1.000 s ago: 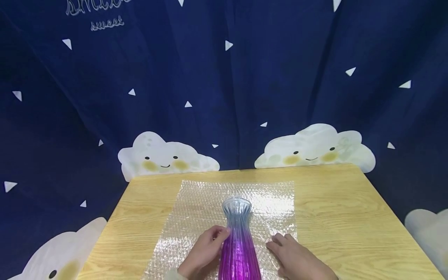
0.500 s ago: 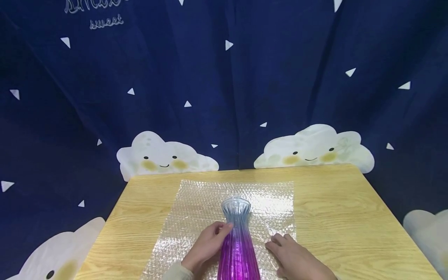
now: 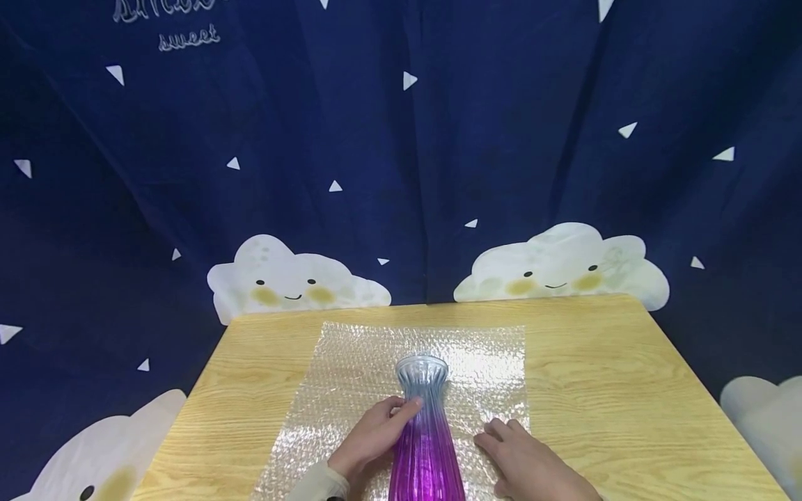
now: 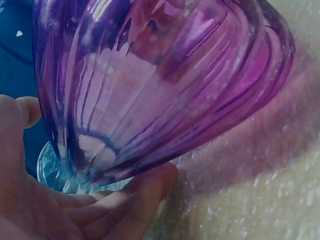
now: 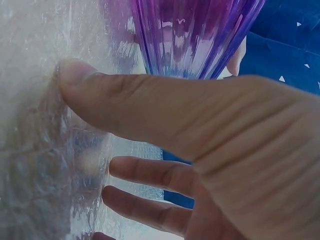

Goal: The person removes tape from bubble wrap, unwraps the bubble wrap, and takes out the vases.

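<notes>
A ribbed glass vase [image 3: 426, 456], purple shading to pale blue at its flared mouth, points away from me over a sheet of clear bubble wrap [image 3: 354, 358]. Its base falls outside the head view. My left hand [image 3: 376, 433] grips the narrow part from the left, thumb on top; in the left wrist view the fingers [image 4: 150, 192] curve beneath the neck. To the right of the vase, my right hand [image 3: 529, 459] rests on the wrap with bent, relaxed fingers. The right wrist view shows its thumb [image 5: 135, 100] and fingertips touching the plastic, apart from the vase.
The bubble wrap lies spread on a light wood-grain table [image 3: 601, 376]. Behind the far table edge hangs a dark blue curtain [image 3: 501, 139] printed with smiling clouds and white triangles.
The left hand has slid slightly forward and right along the vase, its thumb reaching farther over the neck. The right hand stays in nearly the same place on the wrap.
</notes>
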`<state>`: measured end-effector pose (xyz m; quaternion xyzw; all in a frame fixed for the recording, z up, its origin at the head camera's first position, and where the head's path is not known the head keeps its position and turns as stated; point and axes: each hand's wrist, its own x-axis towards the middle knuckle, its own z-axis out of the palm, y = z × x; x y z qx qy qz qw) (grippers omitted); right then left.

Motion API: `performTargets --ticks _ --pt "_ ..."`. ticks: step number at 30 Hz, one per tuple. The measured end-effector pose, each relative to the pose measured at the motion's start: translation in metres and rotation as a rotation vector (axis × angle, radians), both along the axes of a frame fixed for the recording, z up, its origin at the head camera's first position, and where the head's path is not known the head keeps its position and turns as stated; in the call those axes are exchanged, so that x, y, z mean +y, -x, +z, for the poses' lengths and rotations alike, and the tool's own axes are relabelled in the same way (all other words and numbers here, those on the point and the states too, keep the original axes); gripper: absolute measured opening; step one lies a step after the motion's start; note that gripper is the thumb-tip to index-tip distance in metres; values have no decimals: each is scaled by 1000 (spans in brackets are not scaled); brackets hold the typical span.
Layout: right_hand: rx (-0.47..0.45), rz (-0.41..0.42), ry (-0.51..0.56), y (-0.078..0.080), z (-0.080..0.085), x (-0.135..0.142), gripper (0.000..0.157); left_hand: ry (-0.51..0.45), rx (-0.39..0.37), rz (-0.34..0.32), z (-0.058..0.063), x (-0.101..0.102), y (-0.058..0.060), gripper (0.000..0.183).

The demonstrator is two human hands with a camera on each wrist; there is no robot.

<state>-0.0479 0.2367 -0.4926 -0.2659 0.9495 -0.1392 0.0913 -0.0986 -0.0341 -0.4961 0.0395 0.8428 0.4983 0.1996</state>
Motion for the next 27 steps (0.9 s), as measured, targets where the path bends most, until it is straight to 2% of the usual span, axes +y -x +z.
performTargets --ticks 10,18,27 --pt "-9 8 11 0 0 0 66 78 18 -31 0 7 2 82" --pt "1 24 18 0 -1 1 68 90 18 -31 -1 10 7 87" --pt "17 17 0 -1 1 0 69 83 23 -46 3 11 8 85"
